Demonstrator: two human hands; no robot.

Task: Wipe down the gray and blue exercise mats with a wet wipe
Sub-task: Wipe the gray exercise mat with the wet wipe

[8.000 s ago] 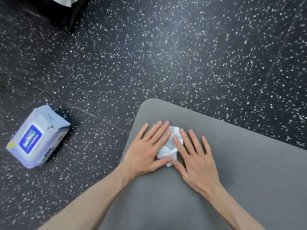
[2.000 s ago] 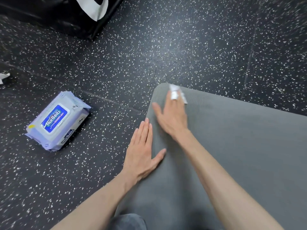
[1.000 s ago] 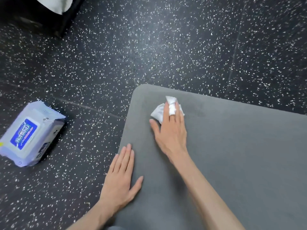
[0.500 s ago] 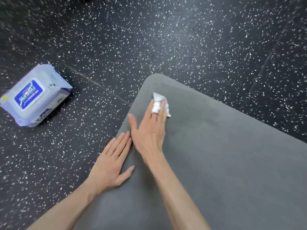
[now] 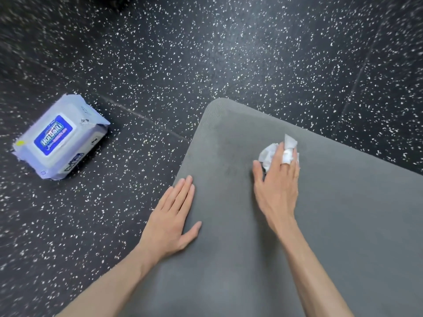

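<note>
At about nine o'clock from my hands, well apart from them, the soft pale-lilac plastic pack of wet wipes point(image 5: 60, 137) lies flat on the black rubber floor flecked with white point(image 5: 229, 53), its blue label facing up; the lettering on it is too blurred for me to read. A thin seam in the floor runs past the pack toward the mat's left edge. Moving right, my left hand point(image 5: 170, 219) lies palm down with the fingers straight and close together, the thumb spread out toward three o'clock; it grips nothing and simply presses flat on the left edge of the gray foam exercise mat point(image 5: 343, 225), the fingertips pointing to about one o'clock. The mat spreads from that edge across the lower right, its rounded corner up at twelve o'clock from my left hand. Further right, at about two o'clock from the left hand and well inside the mat, my right hand point(image 5: 278, 187) holds the crumpled white wet wipe point(image 5: 272, 153) down against the mat surface, fingers lying over it and slightly bent, the thumb out to the left; bunched folds of the wipe stick out beyond my fingertips at twelve o'clock.
</note>
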